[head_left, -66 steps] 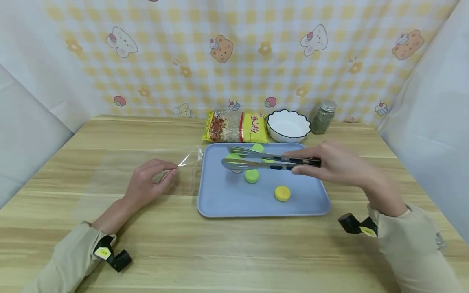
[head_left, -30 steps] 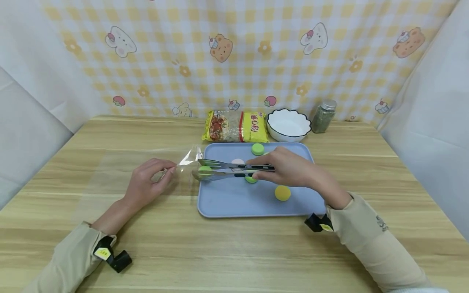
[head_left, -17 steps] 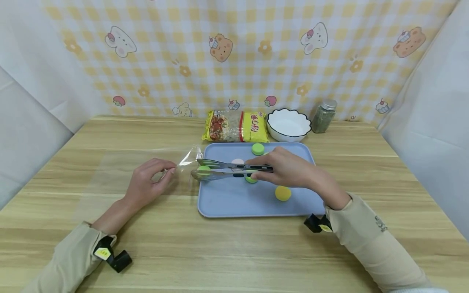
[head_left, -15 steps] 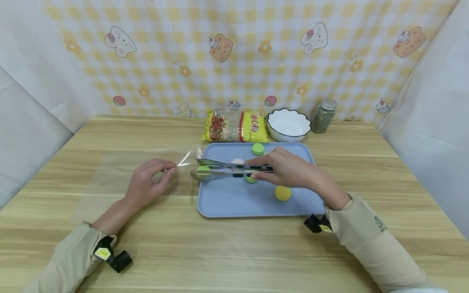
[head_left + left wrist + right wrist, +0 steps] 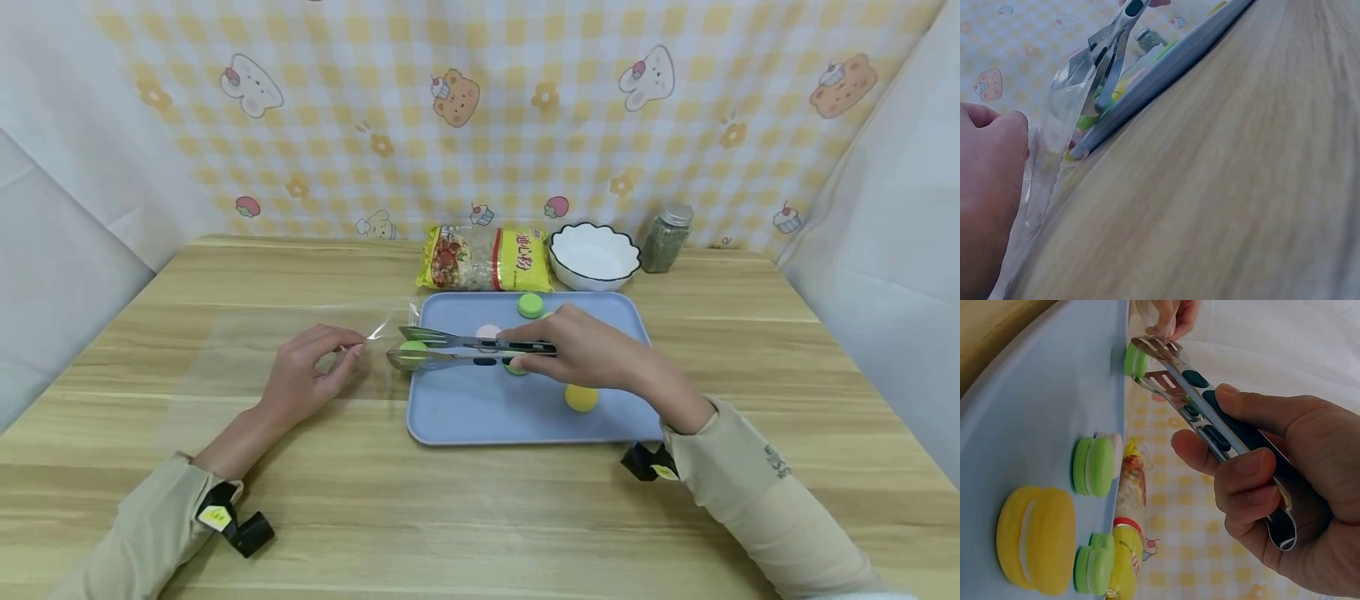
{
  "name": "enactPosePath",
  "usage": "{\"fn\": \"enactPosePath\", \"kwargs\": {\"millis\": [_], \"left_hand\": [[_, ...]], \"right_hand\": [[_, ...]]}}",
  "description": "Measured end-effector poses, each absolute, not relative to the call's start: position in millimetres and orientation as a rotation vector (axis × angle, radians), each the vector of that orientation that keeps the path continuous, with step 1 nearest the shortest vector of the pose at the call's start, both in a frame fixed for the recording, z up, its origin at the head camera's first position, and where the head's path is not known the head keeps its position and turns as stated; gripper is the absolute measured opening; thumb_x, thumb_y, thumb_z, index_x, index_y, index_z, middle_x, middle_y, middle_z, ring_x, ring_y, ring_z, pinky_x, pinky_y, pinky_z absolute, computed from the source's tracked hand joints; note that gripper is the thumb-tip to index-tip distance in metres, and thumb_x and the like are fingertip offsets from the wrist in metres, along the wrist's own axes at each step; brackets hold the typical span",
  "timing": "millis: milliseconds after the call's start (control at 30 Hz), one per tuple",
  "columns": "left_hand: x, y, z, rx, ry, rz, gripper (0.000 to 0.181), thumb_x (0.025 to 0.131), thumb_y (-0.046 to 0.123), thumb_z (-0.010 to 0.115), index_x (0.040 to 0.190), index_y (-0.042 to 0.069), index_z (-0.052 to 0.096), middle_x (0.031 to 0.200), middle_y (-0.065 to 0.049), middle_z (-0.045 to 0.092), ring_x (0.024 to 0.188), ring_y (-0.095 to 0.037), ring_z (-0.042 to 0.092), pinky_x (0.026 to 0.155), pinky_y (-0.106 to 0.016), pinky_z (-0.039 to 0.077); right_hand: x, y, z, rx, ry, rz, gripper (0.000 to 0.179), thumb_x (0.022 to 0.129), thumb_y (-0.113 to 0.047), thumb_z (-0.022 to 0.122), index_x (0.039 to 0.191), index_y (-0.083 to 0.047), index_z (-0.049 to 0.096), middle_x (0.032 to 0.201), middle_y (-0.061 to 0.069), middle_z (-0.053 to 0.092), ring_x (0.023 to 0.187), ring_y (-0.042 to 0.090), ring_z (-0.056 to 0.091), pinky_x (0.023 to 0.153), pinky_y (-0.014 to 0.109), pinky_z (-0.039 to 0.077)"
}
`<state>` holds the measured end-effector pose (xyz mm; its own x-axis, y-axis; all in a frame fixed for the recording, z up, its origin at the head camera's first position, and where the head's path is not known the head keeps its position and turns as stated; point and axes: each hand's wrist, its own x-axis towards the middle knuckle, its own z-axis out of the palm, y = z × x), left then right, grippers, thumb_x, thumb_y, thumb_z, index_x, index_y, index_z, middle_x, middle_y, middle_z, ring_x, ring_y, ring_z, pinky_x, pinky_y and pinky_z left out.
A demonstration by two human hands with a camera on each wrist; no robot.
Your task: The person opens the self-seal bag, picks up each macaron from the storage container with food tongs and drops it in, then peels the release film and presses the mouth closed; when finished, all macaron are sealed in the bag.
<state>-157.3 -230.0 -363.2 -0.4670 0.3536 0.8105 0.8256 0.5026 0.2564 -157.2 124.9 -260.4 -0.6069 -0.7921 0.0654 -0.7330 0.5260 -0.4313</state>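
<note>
My right hand (image 5: 592, 350) grips metal tongs (image 5: 468, 342) with dark grip pads. Between the tongs' slotted tips sits a green macaron (image 5: 413, 350), at the left rim of the blue tray (image 5: 465, 417). Those tips reach into or just over the mouth of a clear plastic bag (image 5: 240, 342); which of the two I cannot tell. My left hand (image 5: 311, 375) pinches the bag near its mouth, thumb against fingers. On the tray lie a yellow macaron (image 5: 1038, 540), a pale pink one (image 5: 487, 332) and several green macarons (image 5: 1094, 465).
Behind the tray stand a yellow food packet (image 5: 483, 258), a white scalloped bowl (image 5: 595, 254) and a glass jar of dried herbs (image 5: 667, 239). A checked cloth (image 5: 510, 125) hangs at the back of the wooden table (image 5: 450, 517).
My right hand has carried the tongs and green macaron left, from over the tray to the bag's mouth. Lately it creeps only slightly farther left. My left hand keeps its pinch.
</note>
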Motion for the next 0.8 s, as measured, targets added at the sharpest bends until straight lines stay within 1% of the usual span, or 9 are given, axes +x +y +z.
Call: {"fn": "enactPosePath", "kwargs": {"millis": [100, 200, 367, 467, 600, 733, 800], "left_hand": [[-157.5, -229.6, -363.2, -0.967, -2.043, -0.85, 0.015, 0.083, 0.008, 0.058, 0.088, -0.001, 0.069, 0.087, -0.008, 0.069, 0.072, -0.017, 0.062, 0.065, -0.022, 0.049], [-157.3, -229.4, -363.9, -0.956, -2.054, -0.848, 0.014, 0.083, 0.008, 0.059, 0.088, 0.0, 0.07, 0.087, -0.007, 0.069, 0.073, -0.017, 0.062, 0.066, -0.022, 0.048], [-155.9, -229.3, -365.2, -0.937, -2.068, -0.862, 0.012, 0.084, 0.007, 0.061, 0.089, 0.001, 0.07, 0.087, -0.007, 0.069, 0.076, -0.019, 0.063, 0.072, -0.018, 0.047], [-155.6, -229.0, -365.0, -0.933, -2.066, -0.87, 0.012, 0.084, 0.007, 0.061, 0.089, 0.0, 0.07, 0.088, -0.007, 0.069, 0.077, -0.019, 0.064, 0.075, -0.016, 0.046], [-155.4, -229.1, -363.9, -0.934, -2.051, -0.867, 0.013, 0.085, 0.007, 0.06, 0.089, 0.0, 0.069, 0.087, -0.007, 0.069, 0.076, -0.019, 0.063, 0.074, -0.017, 0.046], [-155.4, -229.6, -362.5, -0.924, -2.037, -0.863, 0.016, 0.086, 0.01, 0.058, 0.088, -0.001, 0.069, 0.086, -0.009, 0.069, 0.074, -0.019, 0.062, 0.074, -0.016, 0.046], [-155.2, -229.9, -362.0, -0.917, -2.035, -0.856, 0.019, 0.087, 0.012, 0.057, 0.088, -0.002, 0.069, 0.086, -0.01, 0.069, 0.074, -0.019, 0.062, 0.074, -0.016, 0.046]], "right_hand": [[-156.6, 124.7, -260.7, -1.314, 2.621, -0.645, 0.037, 0.09, -0.025, 0.064, 0.123, -0.009, 0.062, 0.052, -0.009, 0.037, 0.043, 0.003, 0.027, 0.044, 0.022, 0.028], [-155.9, 123.4, -260.8, -1.313, 2.622, -0.65, 0.037, 0.09, -0.025, 0.063, 0.123, -0.01, 0.062, 0.053, -0.009, 0.039, 0.042, 0.003, 0.028, 0.044, 0.022, 0.029], [-155.8, 118.2, -259.3, -1.362, 2.64, -0.628, 0.037, 0.09, -0.026, 0.062, 0.123, -0.01, 0.061, 0.054, -0.011, 0.043, 0.044, 0.003, 0.031, 0.045, 0.022, 0.031], [-156.3, 115.4, -257.1, -1.397, 2.644, -0.611, 0.037, 0.091, -0.026, 0.062, 0.124, -0.01, 0.061, 0.054, -0.011, 0.042, 0.044, 0.003, 0.032, 0.046, 0.022, 0.033], [-156.9, 114.0, -255.1, -1.401, 2.637, -0.592, 0.036, 0.09, -0.025, 0.062, 0.123, -0.009, 0.062, 0.052, -0.01, 0.04, 0.044, 0.003, 0.032, 0.046, 0.022, 0.033], [-157.3, 113.9, -253.7, -1.381, 2.627, -0.564, 0.036, 0.089, -0.025, 0.064, 0.121, -0.009, 0.063, 0.056, -0.01, 0.046, 0.046, 0.004, 0.034, 0.047, 0.022, 0.032], [-157.2, 115.2, -251.7, -1.371, 2.626, -0.552, 0.036, 0.089, -0.025, 0.064, 0.121, -0.009, 0.063, 0.057, -0.009, 0.046, 0.047, 0.004, 0.034, 0.047, 0.022, 0.032]]}}
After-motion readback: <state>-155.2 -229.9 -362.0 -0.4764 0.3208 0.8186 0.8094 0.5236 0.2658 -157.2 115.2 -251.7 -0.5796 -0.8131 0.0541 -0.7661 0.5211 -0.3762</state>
